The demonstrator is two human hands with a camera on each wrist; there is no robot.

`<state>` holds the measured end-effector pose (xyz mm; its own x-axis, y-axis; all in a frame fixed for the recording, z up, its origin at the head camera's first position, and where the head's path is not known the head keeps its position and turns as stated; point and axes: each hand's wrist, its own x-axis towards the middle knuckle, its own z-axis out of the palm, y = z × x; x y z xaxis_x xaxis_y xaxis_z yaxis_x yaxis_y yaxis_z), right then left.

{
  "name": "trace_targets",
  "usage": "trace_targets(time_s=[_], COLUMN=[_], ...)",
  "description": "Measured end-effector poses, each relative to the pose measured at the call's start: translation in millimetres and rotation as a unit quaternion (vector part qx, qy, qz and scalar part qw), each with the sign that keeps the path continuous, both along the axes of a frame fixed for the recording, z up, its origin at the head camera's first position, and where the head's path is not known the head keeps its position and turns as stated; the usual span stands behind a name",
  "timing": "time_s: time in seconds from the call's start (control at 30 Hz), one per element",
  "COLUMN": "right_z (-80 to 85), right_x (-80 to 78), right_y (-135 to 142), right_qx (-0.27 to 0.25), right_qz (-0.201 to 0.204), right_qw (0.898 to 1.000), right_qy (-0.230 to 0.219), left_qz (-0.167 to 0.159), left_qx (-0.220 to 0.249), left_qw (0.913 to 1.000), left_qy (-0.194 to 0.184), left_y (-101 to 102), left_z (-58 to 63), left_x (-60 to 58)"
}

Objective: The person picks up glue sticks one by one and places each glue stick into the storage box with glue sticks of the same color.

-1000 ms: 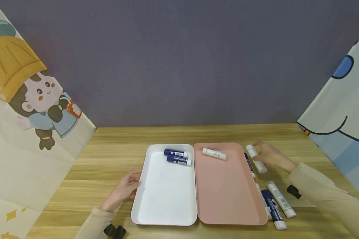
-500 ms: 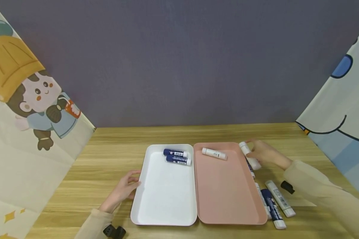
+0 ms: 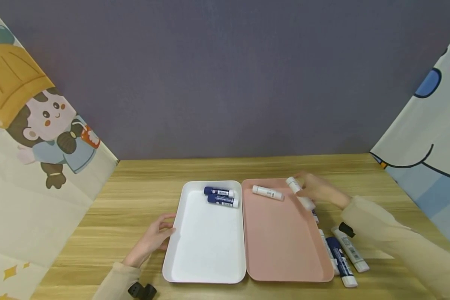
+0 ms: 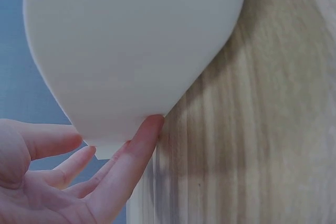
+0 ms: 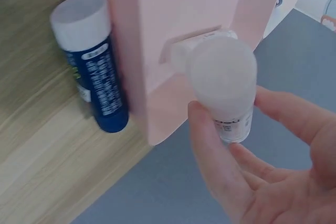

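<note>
My right hand [image 3: 318, 190] pinches a white glue stick [image 3: 303, 199] between thumb and fingers, tilted over the right rim of the pink tray [image 3: 281, 246]. In the right wrist view the white glue stick [image 5: 223, 77] shows printed letters near the fingers. Another white glue stick [image 3: 268, 193] lies inside the pink tray near its far end. Two blue glue sticks with white caps, one of them the lower blue glue stick [image 3: 221, 201], lie in the white tray [image 3: 206, 246]. My left hand [image 3: 152, 238] touches that tray's left side with fingers extended, as the left hand [image 4: 105, 177] also shows up close.
Right of the pink tray lie several glue sticks, among them a blue glue stick [image 3: 341, 261] and a white glue stick [image 3: 351, 250]. One blue glue stick [image 5: 97, 69] stands close along the tray's outer wall. A grey wall [image 3: 225, 83] backs the wooden table [image 3: 142, 179].
My right hand has carried the white glue stick leftward from the table beside the pink tray to over its right rim. My left hand stays at the white tray.
</note>
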<state>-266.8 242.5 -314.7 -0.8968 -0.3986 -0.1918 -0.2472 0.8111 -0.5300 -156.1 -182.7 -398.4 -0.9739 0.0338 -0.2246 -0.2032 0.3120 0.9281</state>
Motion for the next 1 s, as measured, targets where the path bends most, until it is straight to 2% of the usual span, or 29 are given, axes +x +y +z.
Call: trace_targets(time_s=[0.83,1.0], right_z=[-10.7,-11.0], right_x=[-6.3,-5.6], right_y=[-46,-55], right_qx=[0.016,0.045], right_qz=[0.065,0.086], right_qw=[0.997,0.994], right_qy=[0.040,0.050], left_qz=[-0.005,-0.012], left_qx=[-0.001,0.001], left_qw=[1.0000,0.9999], left_qy=[0.002,0.002], left_y=[-2,-2], left_z=[0.5,1.6], left_x=[-1.9,-1.5])
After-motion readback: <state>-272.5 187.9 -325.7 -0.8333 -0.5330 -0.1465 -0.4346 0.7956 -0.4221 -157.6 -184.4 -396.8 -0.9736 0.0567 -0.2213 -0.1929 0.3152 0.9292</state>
